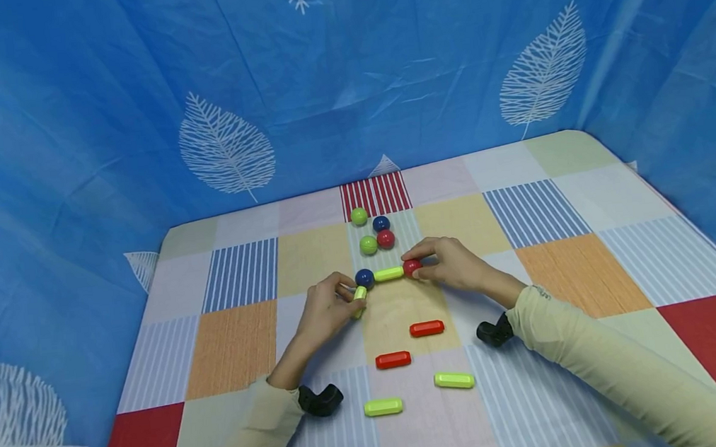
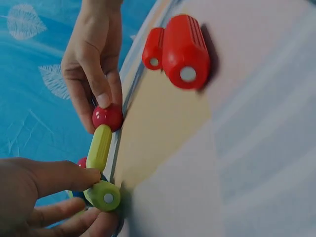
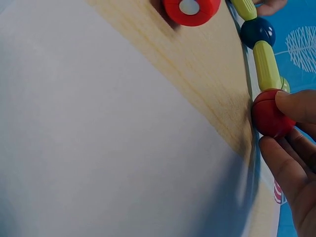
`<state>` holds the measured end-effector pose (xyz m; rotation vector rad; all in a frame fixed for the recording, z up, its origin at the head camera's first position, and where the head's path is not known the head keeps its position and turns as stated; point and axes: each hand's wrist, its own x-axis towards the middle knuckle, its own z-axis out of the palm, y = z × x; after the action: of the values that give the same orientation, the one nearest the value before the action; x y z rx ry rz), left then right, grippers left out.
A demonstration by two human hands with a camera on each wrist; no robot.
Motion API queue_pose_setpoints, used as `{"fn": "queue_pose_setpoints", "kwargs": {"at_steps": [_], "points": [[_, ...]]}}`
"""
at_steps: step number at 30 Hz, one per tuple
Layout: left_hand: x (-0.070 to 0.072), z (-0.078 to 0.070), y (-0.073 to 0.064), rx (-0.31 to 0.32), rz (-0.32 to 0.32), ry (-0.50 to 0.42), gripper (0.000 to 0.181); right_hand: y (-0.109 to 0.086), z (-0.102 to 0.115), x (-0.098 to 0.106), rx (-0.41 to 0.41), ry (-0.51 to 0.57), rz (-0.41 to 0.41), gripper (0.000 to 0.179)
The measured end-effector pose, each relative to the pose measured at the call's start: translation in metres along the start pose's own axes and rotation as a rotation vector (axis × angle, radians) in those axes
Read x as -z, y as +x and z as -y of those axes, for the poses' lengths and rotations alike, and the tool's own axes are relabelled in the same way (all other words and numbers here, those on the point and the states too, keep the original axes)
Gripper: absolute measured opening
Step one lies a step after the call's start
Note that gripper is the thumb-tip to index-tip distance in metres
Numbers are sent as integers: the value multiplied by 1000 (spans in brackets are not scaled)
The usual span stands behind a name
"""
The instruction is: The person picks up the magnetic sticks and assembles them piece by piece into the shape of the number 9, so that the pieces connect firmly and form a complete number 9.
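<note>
My left hand [image 1: 327,308] pinches a yellow-green magnetic rod [image 1: 360,300] between thumb and fingers. The rod's far end meets a blue ball [image 1: 365,278], and a round metal tip shows on its near end in the left wrist view. From the blue ball a second yellow-green rod [image 1: 389,274] runs right to a red ball [image 1: 411,267]. That red ball [image 3: 272,113] is held by the thumb and fingertips of my right hand [image 1: 447,264]. Together the pieces form a bent chain between both hands, low over the patchwork cloth.
Beyond the chain sit two green balls [image 1: 368,244], another blue ball [image 1: 381,223] and another red ball [image 1: 386,239]. Nearer me lie two red rods [image 1: 427,328] and two more yellow-green rods [image 1: 454,380]. A blue leaf-print curtain [image 1: 345,75] surrounds the table's back and sides.
</note>
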<state>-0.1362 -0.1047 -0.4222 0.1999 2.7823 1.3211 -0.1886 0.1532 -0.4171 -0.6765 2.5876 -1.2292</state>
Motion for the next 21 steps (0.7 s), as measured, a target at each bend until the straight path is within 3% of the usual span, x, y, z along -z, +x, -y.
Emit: {"fn": "queue_pose_setpoints", "kwargs": {"at_steps": [3,13,21], "points": [[-4,-1,1,56,5,-28,35,0,0,-1,0,0,-2,33],[-11,-11,9,147,28,-77,63,0,0,-1,9,6,7,33],[-13,-13,9,183,50,-64,59,0,1,1,17,-20,24,32]]}}
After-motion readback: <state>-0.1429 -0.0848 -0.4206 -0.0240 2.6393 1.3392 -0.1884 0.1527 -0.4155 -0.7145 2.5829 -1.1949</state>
